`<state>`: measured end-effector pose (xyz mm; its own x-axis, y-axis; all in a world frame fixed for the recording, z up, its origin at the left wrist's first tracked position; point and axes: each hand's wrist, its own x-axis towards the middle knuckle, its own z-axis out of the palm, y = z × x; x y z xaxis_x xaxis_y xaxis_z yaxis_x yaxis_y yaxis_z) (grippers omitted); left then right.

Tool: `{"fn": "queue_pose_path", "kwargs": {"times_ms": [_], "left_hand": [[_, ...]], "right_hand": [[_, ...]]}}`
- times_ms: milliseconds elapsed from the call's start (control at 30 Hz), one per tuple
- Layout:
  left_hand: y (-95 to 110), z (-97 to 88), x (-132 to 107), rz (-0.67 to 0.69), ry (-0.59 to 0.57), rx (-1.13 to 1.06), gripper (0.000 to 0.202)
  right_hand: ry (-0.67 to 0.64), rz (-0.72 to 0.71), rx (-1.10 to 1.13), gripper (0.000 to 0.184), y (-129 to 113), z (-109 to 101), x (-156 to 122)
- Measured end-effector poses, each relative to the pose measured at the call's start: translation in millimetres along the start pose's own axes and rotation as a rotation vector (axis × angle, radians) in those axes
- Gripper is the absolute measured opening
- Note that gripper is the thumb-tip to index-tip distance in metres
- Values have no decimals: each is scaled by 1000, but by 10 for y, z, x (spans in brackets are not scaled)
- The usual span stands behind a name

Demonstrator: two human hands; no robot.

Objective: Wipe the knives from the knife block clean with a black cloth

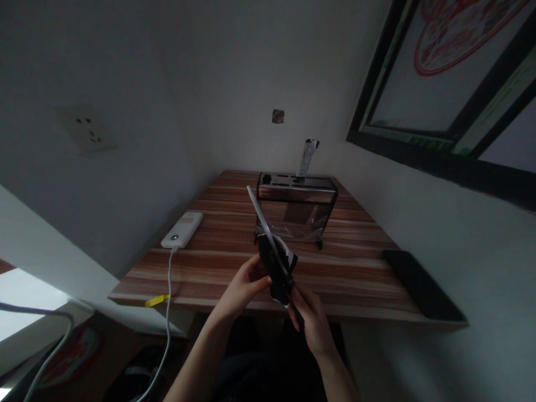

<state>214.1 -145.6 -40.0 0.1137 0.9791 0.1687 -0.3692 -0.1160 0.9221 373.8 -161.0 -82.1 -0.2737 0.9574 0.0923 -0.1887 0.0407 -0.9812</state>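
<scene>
My right hand (312,318) is closed around the black handle of a long, narrow knife (259,213). Its pale blade points up and to the left, away from me. My left hand (243,287) grips a black, crumpled cloth or wrapper (272,268) with white patches, which lies against the lower part of the blade. Whether it is fabric or plastic I cannot tell. Beyond both hands stands a see-through knife block (293,212) with a slotted top. A wrapped, upright piece (307,158) sticks out of one slot, its contents hidden.
A white power bank (182,229) with a cable (168,296) lies at the left of the wooden table (226,223). Near the front edge is a yellow strip (157,301). A dark flat phone-like object (422,285) rests at the right edge. Walls enclose the table's back and sides.
</scene>
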Motion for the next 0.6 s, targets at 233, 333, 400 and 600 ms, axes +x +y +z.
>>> {"fn": "queue_pose_path", "kwargs": {"times_ms": [233,333,400,600], "left_hand": [[-20,21,2,15,27,32,33],[7,80,9,35,51,50,36],[9,121,20,34,88,69,39],[-52,175,51,-61,168,176,33]], "right_hand": [[10,-64,-77,37,-41,-7,7],[131,-144,-231,31,-39,21,2],[178,-200,-322,27,-2,22,-1],[198,-272,-469,27,68,-4,-9]]}}
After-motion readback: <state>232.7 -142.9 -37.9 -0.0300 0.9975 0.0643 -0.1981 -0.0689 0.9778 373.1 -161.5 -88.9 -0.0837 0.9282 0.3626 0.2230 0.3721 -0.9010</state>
